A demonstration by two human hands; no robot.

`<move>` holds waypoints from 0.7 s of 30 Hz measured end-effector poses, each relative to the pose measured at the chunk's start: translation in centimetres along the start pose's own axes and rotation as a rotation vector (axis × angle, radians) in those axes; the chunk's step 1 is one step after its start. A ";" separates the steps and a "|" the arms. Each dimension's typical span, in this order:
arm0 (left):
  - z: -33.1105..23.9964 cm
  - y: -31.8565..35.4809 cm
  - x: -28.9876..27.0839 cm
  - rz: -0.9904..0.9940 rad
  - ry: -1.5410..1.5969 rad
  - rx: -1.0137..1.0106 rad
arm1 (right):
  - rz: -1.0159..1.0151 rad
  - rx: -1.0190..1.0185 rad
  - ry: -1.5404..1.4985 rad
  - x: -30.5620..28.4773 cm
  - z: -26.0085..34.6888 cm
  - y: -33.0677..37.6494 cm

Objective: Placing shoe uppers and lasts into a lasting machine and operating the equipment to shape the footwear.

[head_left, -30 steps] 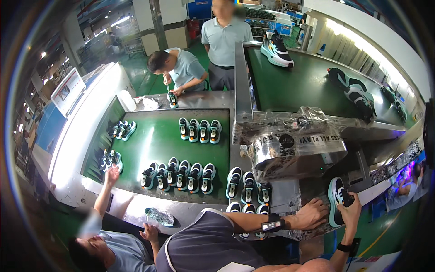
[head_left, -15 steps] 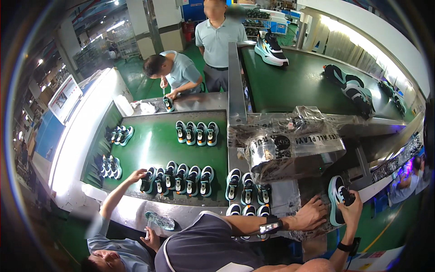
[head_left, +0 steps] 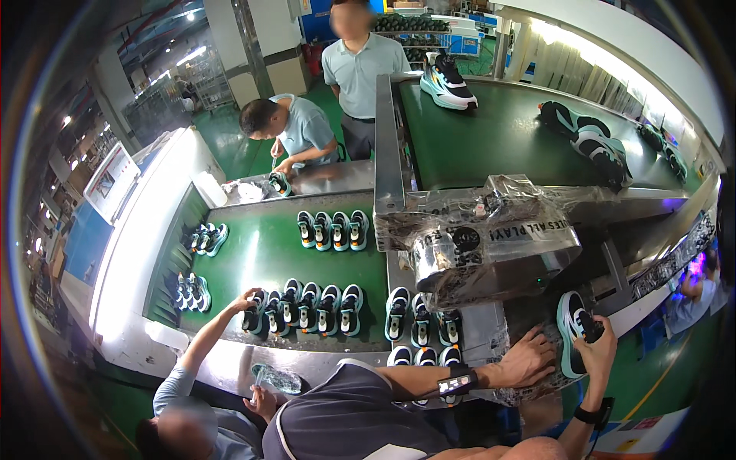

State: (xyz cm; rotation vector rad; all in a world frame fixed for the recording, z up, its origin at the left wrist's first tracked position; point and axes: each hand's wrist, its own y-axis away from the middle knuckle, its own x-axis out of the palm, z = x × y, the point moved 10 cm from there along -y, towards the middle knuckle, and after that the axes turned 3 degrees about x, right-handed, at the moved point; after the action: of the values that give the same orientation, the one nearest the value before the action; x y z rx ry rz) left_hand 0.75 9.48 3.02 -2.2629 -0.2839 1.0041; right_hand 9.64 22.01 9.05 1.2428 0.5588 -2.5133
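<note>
My right hand (head_left: 596, 346) is shut on a teal, white and black sneaker (head_left: 569, 337), held upright at the right end of the workstation. My left hand (head_left: 529, 359) lies flat with spread fingers on a crinkled plastic-covered surface (head_left: 502, 395), just left of the sneaker; a band with a small device sits on that wrist. Rows of matching sneakers (head_left: 420, 322) stand on the green conveyor belt (head_left: 253, 253) to the left of my hands.
A plastic-wrapped machine housing (head_left: 491, 245) sits above my hands. A co-worker's hand (head_left: 247, 300) at lower left touches a row of sneakers (head_left: 307, 307). Two more people work at the belt's far end (head_left: 295, 130). A second belt (head_left: 506, 138) carries larger shoes.
The co-worker's arm at lower left has swung right, from the small pairs at the belt's left edge to the front row of sneakers. My hands have barely moved.
</note>
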 end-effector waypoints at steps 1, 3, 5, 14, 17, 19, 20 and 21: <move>0.0 0.0 0.0 0.003 -0.003 -0.003 | 0.004 -0.005 0.011 0.0 0.0 0.0; 0.1 0.0 0.1 0.007 -0.004 -0.006 | 0.008 0.001 0.006 -0.1 0.1 0.0; 0.0 0.0 0.3 0.021 -0.001 -0.001 | 0.012 0.004 0.001 -0.1 0.2 0.0; -0.4 -0.2 -0.3 -0.011 -0.010 0.016 | 0.010 0.022 -0.007 -0.3 -0.3 0.1; -0.3 -0.2 -0.1 0.012 0.004 0.005 | 0.042 -0.015 -0.015 -0.3 -0.5 -0.2; -0.3 -0.3 -0.2 0.003 -0.016 -0.004 | 0.156 -0.014 -0.025 0.5 -0.7 -0.3; -0.2 -0.2 0.1 0.022 -0.023 -0.011 | 0.163 -0.034 -0.032 0.4 -0.5 -0.3; -0.1 -0.3 0.0 0.009 -0.026 -0.010 | 0.188 -0.035 -0.038 0.6 -0.5 -0.3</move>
State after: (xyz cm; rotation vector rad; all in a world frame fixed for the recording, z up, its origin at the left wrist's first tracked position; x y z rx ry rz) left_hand 0.89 9.64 3.24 -2.2637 -0.2912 1.0390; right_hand 9.50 22.42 8.31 1.1742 0.4523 -2.3560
